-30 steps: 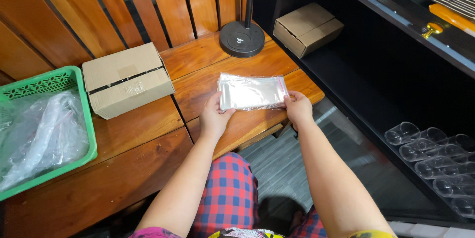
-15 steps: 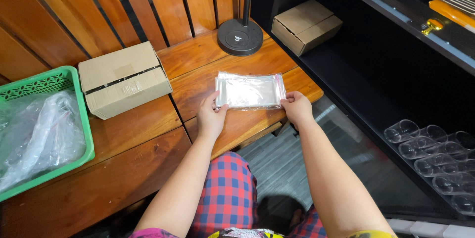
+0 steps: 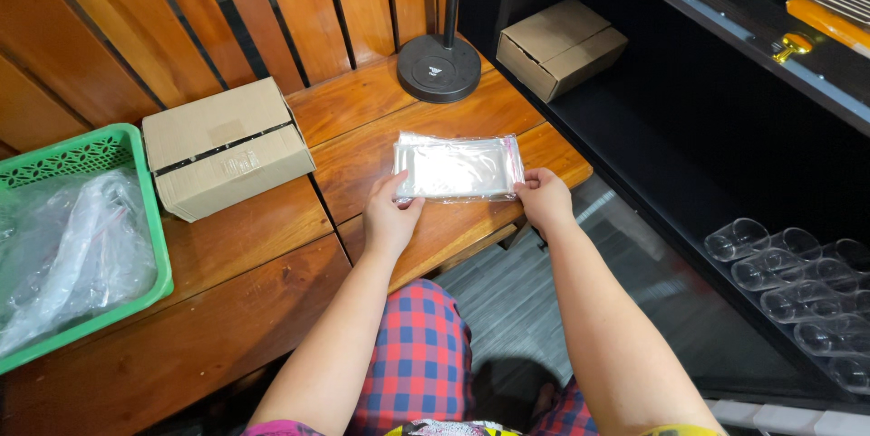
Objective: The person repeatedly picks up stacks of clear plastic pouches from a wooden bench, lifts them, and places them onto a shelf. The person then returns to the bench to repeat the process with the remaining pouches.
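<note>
Both hands hold 1 flat clear plastic bag (image 3: 458, 167) against the wooden bench (image 3: 272, 246): the left hand (image 3: 390, 218) pinches its near left corner and the right hand (image 3: 542, 198) grips its right end, where a thin red strip runs along the edge. The bag lies flat near the bench's right end, just in front of the round black stand base (image 3: 439, 67) and well right of the closed cardboard box (image 3: 227, 146). A green basket (image 3: 149, 218) holding crumpled clear plastic sits at the far left, and clear plastic cups (image 3: 797, 282) lie on the dark lower shelf to the right.
</note>
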